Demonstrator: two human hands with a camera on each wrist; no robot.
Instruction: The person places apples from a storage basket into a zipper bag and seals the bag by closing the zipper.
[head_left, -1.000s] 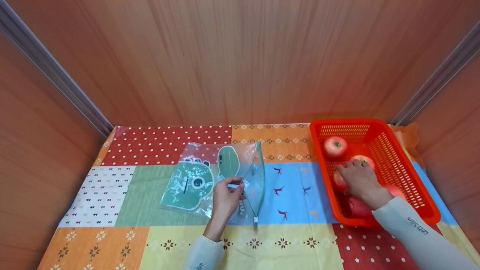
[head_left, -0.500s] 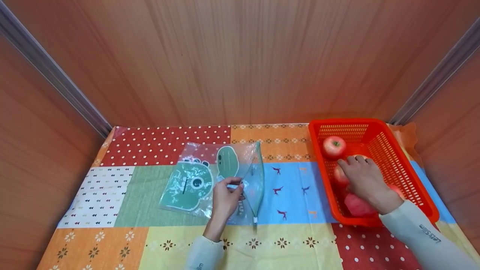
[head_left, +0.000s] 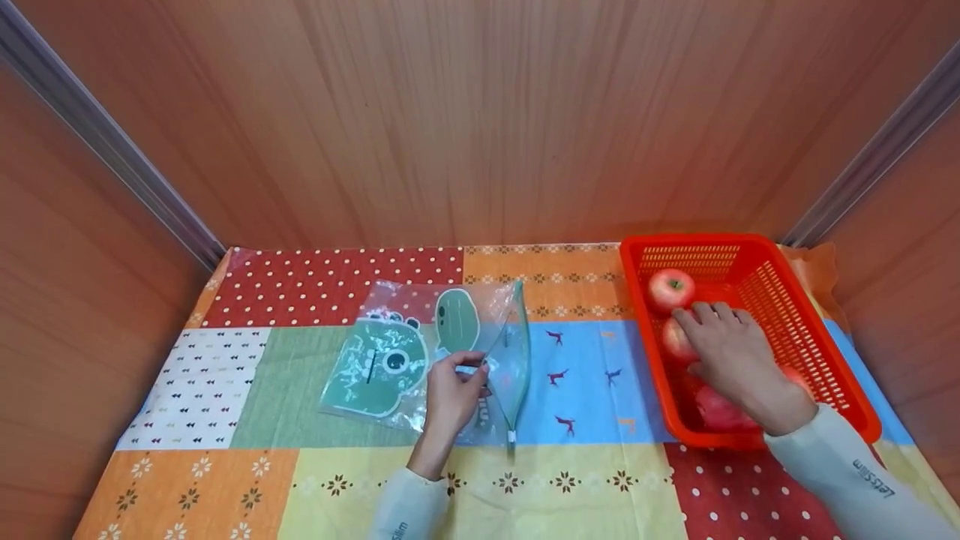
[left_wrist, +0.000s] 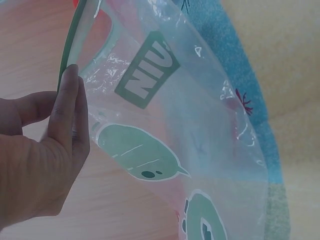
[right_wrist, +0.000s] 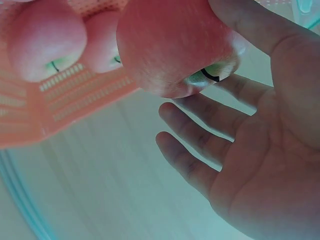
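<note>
In the head view, my left hand (head_left: 454, 394) pinches the upper layer of a clear plastic zipper bag (head_left: 386, 367) near its mouth, which gapes on the right side. The bag has green cartoon prints, and its green edge (left_wrist: 72, 42) rises by the fingertips in the left wrist view. My right hand (head_left: 735, 364) is inside the red basket (head_left: 825, 322), its thumb and forefinger around an apple (head_left: 677, 341). Up close, that apple (right_wrist: 170, 47) sits between thumb and fingers, while the other fingers (right_wrist: 187, 160) extend past it. Part of the apple is hidden by the hand.
Another red apple (head_left: 671, 291) lies at the basket's far left corner. A pinkish-red one (head_left: 720, 411) sits below the right hand, and more are partly covered. Patchwork cloth (head_left: 592, 487) covers the table. Wood-grain panels (head_left: 480, 127) stand behind and at both sides.
The right hand has shifted slightly right, and the apple at its thumb side has moved a little toward the back of the basket. The left hand and bag look unchanged.
</note>
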